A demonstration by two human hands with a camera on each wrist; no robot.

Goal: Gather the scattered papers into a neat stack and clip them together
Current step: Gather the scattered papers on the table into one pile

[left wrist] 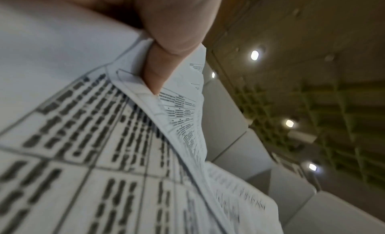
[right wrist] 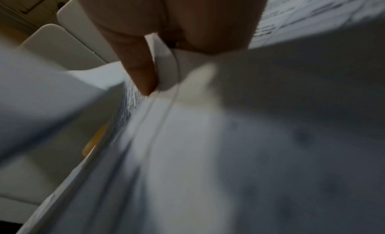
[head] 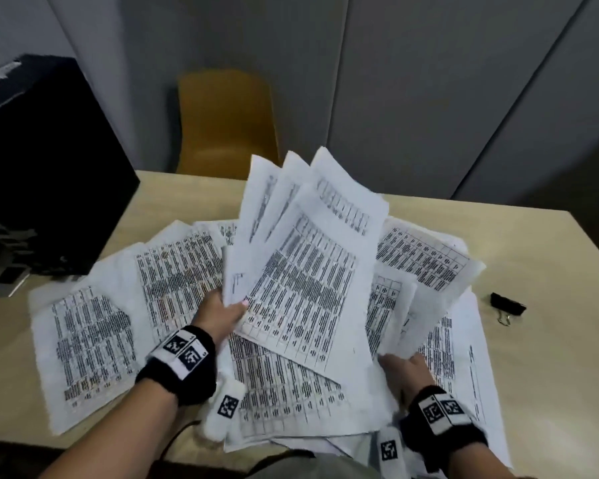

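Printed table sheets lie scattered over the light wooden table [head: 550, 271]. My left hand [head: 222, 311] grips a fanned bunch of sheets [head: 308, 243] lifted above the pile; in the left wrist view its fingers [left wrist: 166, 40] pinch the bunch's edge [left wrist: 133, 115]. My right hand [head: 403, 369] holds the edge of other sheets [head: 391, 305] at the right of the pile; the right wrist view, blurred, has a finger [right wrist: 137, 69] pressed on paper [right wrist: 208, 155]. More loose sheets [head: 83, 340] lie flat at the left. A black binder clip [head: 507, 304] rests on the table at the right.
A large black box [head: 42, 160] stands on the table's left side, with a small device [head: 4, 278] by its foot. A yellow chair [head: 225, 122] sits behind the table's far edge. Grey wall panels rise beyond.
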